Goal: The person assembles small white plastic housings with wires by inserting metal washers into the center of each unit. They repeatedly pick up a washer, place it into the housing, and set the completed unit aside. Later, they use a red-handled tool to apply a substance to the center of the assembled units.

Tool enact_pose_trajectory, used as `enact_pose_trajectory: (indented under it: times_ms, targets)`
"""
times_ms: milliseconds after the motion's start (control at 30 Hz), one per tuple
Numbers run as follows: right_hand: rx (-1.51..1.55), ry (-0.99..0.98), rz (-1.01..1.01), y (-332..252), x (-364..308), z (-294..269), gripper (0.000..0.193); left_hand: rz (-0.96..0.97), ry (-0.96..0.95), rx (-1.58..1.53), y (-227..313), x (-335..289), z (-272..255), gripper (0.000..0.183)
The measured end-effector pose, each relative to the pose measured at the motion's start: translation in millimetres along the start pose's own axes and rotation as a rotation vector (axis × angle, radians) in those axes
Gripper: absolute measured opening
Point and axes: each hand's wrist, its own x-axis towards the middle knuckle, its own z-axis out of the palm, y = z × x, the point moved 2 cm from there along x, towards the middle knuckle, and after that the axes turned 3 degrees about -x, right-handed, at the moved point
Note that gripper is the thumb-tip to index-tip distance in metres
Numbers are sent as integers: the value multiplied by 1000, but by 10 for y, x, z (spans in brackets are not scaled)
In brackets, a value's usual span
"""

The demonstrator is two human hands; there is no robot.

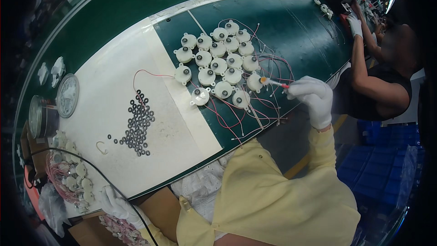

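My right hand (312, 98), in a white glove, is closed round a small brush (276, 83) with a red and whitish shaft. The brush's amber-coloured tip is at a round white motor (254, 83) on the right side of a cluster; whether it touches cannot be told. Several more such motors (218, 66), with dark shaft tops and thin red and white wires, stand together on the green mat. My left hand (119, 206), also gloved, lies at the table's lower left edge with its fingers stretched out, beside a pile of wired motors (77, 177). Nothing shows in it.
Small black rings (139, 127) lie heaped on the white sheet (182, 132). A metal tin (42, 116) and round lid (68, 95) stand at left. A black cable (98, 171) crosses near my left hand. Another person (380, 75) works at right, near blue crates (378, 164).
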Motion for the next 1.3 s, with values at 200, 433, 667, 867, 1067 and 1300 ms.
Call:
enact_pose_trajectory:
  times_ms: [200, 433, 667, 867, 1067, 1300]
  targets:
    - [73, 11, 75, 10, -28, 23, 38, -3, -60, 67, 6, 21, -25, 45]
    - [138, 78, 203, 21, -112, 50, 36, 11, -32, 47, 29, 25, -26, 45]
    - [72, 87, 133, 15, -183, 3, 34, -32, -32, 36, -5, 9, -4, 46]
    - [-40, 61, 2, -178, -109, -71, 29, -75, -33, 79, 68, -37, -88, 46]
    - [-327, -236, -527, -992, 536, 169, 33, -94, -74, 156, 15, 4, 36, 33]
    - [-323, -553, -1105, -1628, 1710, 2541, 25, -12, -75, 54, 231, 255, -261, 37]
